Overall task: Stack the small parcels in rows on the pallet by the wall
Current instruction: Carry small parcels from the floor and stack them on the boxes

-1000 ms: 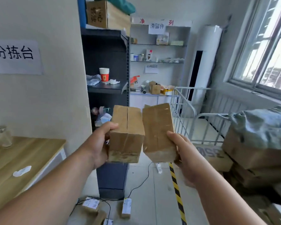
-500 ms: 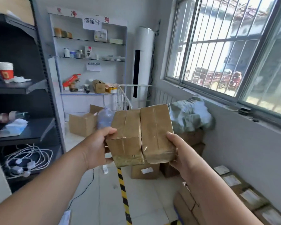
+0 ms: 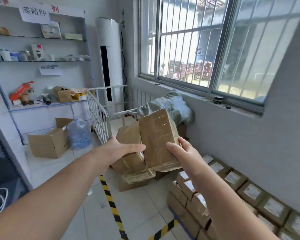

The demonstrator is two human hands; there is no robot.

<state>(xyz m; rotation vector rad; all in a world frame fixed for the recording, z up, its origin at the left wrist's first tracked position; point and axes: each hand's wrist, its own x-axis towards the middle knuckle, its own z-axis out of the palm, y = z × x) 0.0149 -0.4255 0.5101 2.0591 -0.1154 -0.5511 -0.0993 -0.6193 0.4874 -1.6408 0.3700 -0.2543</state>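
Observation:
I hold two small brown taped parcels side by side at chest height. My left hand [image 3: 119,149] grips the left parcel [image 3: 128,135], thumb across its front. My right hand [image 3: 184,153] grips the right parcel [image 3: 157,135], which stands a little higher and tilts right. Below and to the right, rows of stacked small parcels [image 3: 232,177] with white labels lie along the wall under the window. A blue edge of the pallet [image 3: 181,222] shows under the stack; most of it is hidden.
Yellow-black floor tape [image 3: 111,203] runs ahead and turns right before the stack. Larger cartons [image 3: 137,181] sit on the floor beyond my hands. A white metal cage cart [image 3: 98,116], a water jug [image 3: 79,134], an open carton [image 3: 48,144] and shelving [image 3: 42,61] stand at left.
My view has swung right, from the shelves towards the window wall and the stack. Both parcels stay in my hands; the right one has risen and tilted relative to the left.

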